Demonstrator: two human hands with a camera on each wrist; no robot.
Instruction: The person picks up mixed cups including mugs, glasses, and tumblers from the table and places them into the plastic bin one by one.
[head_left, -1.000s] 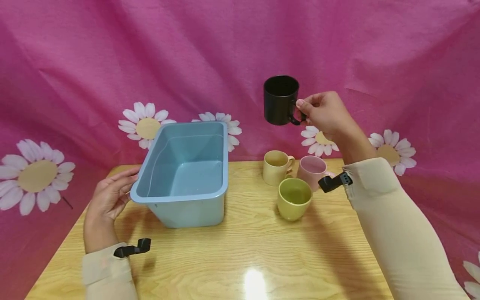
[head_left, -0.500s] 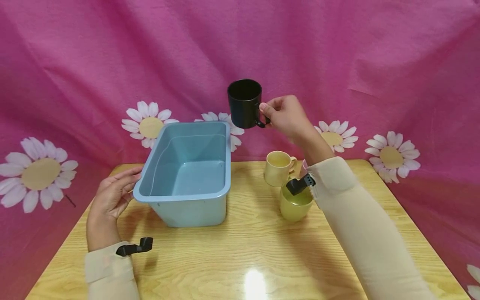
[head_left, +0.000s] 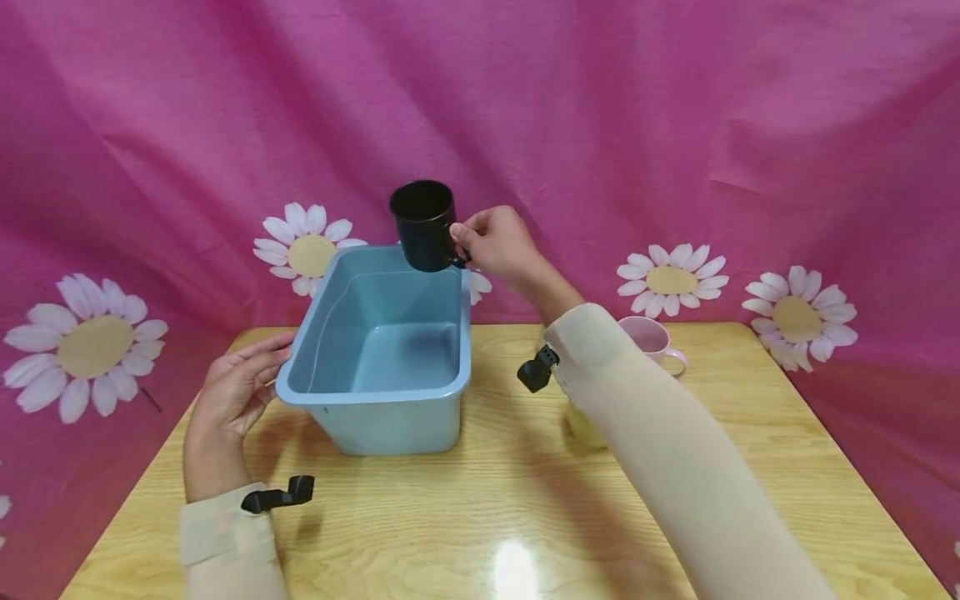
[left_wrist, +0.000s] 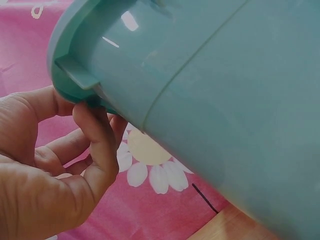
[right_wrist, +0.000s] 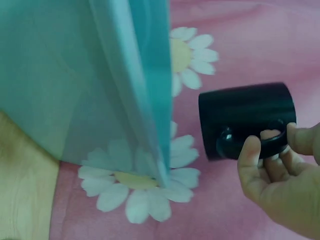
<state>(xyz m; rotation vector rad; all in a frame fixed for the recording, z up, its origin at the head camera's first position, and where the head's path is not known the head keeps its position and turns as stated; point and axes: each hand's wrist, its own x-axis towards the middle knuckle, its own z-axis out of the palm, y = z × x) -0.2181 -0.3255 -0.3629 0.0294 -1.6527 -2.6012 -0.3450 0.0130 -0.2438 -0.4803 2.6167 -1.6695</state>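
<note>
My right hand [head_left: 498, 243] pinches the handle of a black mug [head_left: 426, 233], held upright with a slight tilt over the back right part of a blue plastic tub [head_left: 372, 398]. In the right wrist view, the thumb and fingers close on the handle of the black mug [right_wrist: 250, 112], apart from the tub wall [right_wrist: 65, 75]. The left hand [head_left: 236, 383] grips the tub's left rim; in the left wrist view, thumb and fingers [left_wrist: 97, 140] meet at the rim's underside. What I see of the tub's inside holds nothing.
A pink mug [head_left: 647, 335] stands behind my right sleeve. The yellow-green mug [head_left: 587, 429] is mostly covered by that sleeve. Both are on the wooden table [head_left: 420, 525]. Behind hangs a pink cloth [head_left: 570, 100] with daisies.
The right hand has carried the black mug leftward and a little down, from above the other mugs to over the tub. The left hand keeps its hold on the rim.
</note>
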